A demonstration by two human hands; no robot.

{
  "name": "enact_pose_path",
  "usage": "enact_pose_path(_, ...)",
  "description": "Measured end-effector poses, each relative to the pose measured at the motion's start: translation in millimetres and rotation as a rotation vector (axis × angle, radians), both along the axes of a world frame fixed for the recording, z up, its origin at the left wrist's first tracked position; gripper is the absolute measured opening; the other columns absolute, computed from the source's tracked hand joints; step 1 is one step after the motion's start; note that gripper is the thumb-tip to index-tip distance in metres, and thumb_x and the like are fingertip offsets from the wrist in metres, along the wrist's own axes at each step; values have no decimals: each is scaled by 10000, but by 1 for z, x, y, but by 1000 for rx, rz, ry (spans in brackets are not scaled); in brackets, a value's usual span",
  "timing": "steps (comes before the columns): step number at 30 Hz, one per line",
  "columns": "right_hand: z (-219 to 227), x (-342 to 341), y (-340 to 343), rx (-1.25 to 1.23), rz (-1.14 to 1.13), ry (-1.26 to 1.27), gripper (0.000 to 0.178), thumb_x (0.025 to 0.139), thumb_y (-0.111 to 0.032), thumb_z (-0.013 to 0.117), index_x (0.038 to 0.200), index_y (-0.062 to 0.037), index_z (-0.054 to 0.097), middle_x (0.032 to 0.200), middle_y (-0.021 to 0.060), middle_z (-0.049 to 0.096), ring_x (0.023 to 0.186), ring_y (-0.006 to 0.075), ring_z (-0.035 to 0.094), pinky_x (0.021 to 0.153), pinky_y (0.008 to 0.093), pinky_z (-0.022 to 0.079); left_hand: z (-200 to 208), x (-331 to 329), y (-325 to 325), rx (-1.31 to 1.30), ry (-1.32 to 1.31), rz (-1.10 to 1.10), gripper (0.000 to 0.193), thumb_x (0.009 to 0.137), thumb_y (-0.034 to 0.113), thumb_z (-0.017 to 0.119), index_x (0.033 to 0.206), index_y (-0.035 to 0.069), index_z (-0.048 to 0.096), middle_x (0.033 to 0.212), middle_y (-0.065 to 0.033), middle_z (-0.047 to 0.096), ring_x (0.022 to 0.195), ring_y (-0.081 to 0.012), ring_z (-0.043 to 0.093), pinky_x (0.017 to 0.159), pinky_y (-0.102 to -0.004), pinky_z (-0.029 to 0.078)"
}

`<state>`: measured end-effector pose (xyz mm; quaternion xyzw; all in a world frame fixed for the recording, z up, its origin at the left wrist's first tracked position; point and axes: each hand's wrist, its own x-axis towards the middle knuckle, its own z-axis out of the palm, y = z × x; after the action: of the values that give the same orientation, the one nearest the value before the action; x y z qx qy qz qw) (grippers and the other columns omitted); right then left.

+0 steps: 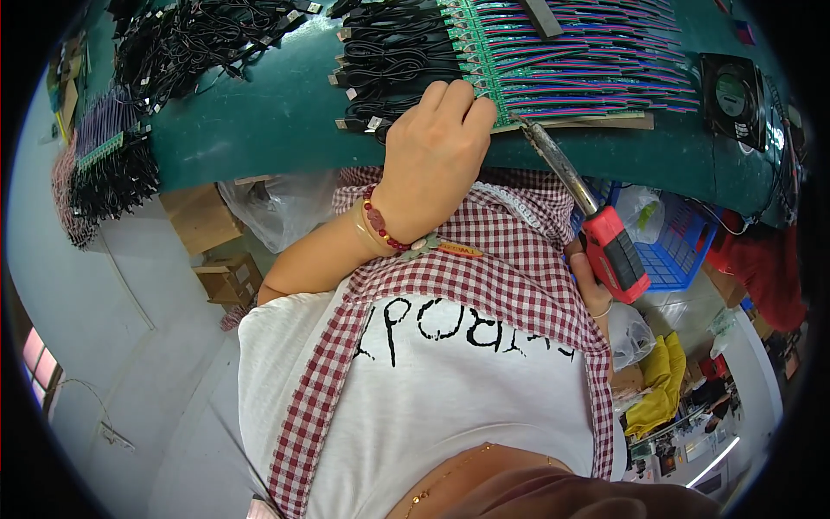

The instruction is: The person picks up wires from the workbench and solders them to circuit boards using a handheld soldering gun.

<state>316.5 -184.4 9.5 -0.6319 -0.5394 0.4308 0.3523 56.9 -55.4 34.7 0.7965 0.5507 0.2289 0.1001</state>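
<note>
My right hand (pixel 588 278) is wrapped around the red and black handle of a soldering iron (pixel 616 253). The iron slants up to the left, its tip at the near end of a row of small green circuit boards (pixel 481 54). Beside that tip, my left hand (pixel 439 143) is closed with its fingers curled down at the boards' near corner. Its fingertips are hidden, so what they pinch does not show. Black USB cables (pixel 399 59) lie left of the boards, and thin pink, blue and black wires (pixel 596 65) run off to the right.
A grey metal bar (pixel 540 17) lies across the wires. More black cables (pixel 203 43) are heaped at the far left, and a bundle with boards (pixel 104 151) hangs at the table's left end. At right stands a black fan-like device (pixel 733 99). A blue basket (pixel 679 251) is below the table (pixel 251 138).
</note>
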Motion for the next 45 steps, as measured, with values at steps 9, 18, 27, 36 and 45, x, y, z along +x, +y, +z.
enact_pose_path(9, -4, 4, -5, -20, 6, 7, 192, 674, -24, 707, 855, -29, 643, 796, 84, 615, 697, 228, 593, 647, 324, 456, 0, 0, 0, 2, -9, -2, 117, 668, 43, 608, 754, 56, 529, 763, -64, 483, 744, -215, 523, 592, -306, 474)
enact_pose_path(18, -11, 9, -14, -13, -41, 13, 245, 658, -15, 740, 883, -34, 643, 858, 88, 608, 742, 215, 594, 687, 329, 461, 3, -3, 2, -7, 25, -21, 114, 682, 57, 612, 774, 58, 543, 758, -63, 482, 734, -209, 527, 589, -313, 464)
enact_pose_path(27, -12, 5, -9, 13, -7, 8, 254, 646, -3, 730, 882, -20, 638, 848, 95, 602, 731, 223, 596, 667, 307, 463, 2, -3, 2, -77, -137, 7, 121, 734, 50, 656, 782, 60, 545, 753, -58, 500, 709, -241, 547, 558, -338, 456)
enact_pose_path(36, -6, -2, 7, -11, 54, 46, 186, 671, -36, 710, 840, -21, 634, 762, 93, 594, 639, 226, 589, 577, 309, 460, -7, -3, 4, -30, -146, -13, 129, 733, 31, 646, 786, 54, 531, 755, -67, 494, 718, -244, 543, 578, -342, 457)
enact_pose_path(45, -11, -1, 8, 86, 131, -37, 190, 654, -41, 722, 817, -22, 626, 747, 90, 583, 609, 231, 581, 540, 310, 446, -11, -6, 2, -47, -131, -44, 159, 733, 61, 634, 840, 36, 520, 818, -84, 490, 772, -243, 527, 653, -346, 457)
